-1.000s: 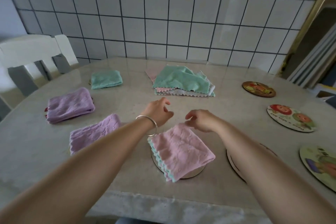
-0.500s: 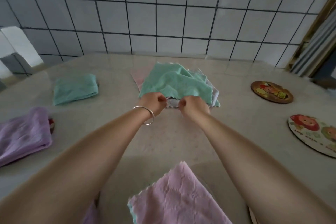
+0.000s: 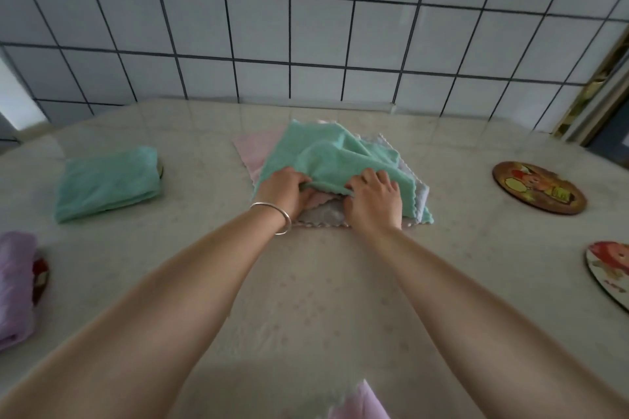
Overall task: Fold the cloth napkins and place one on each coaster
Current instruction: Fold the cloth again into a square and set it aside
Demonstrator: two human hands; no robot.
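A pile of loose napkins (image 3: 420, 196) lies at the far middle of the table, with a green napkin (image 3: 326, 153) on top. My left hand (image 3: 284, 192) and my right hand (image 3: 372, 202) both grip the green napkin's near edge, lifting it off the pink and grey napkins beneath. A folded green napkin (image 3: 105, 182) covers a coaster at the left. A folded purple napkin (image 3: 15, 286) rests on another coaster at the left edge. A bare brown coaster (image 3: 539, 192) and a bare white coaster (image 3: 609, 269) lie at the right. A pink folded napkin (image 3: 360, 401) shows at the bottom edge.
The marble table (image 3: 316, 282) runs back to a tiled wall (image 3: 306, 27). A door frame (image 3: 599, 85) stands at the far right.
My hands left the pink folded napkin near me, reached forward to the pile and took hold of the green napkin's near edge, now lifted. The view has moved closer to the pile.
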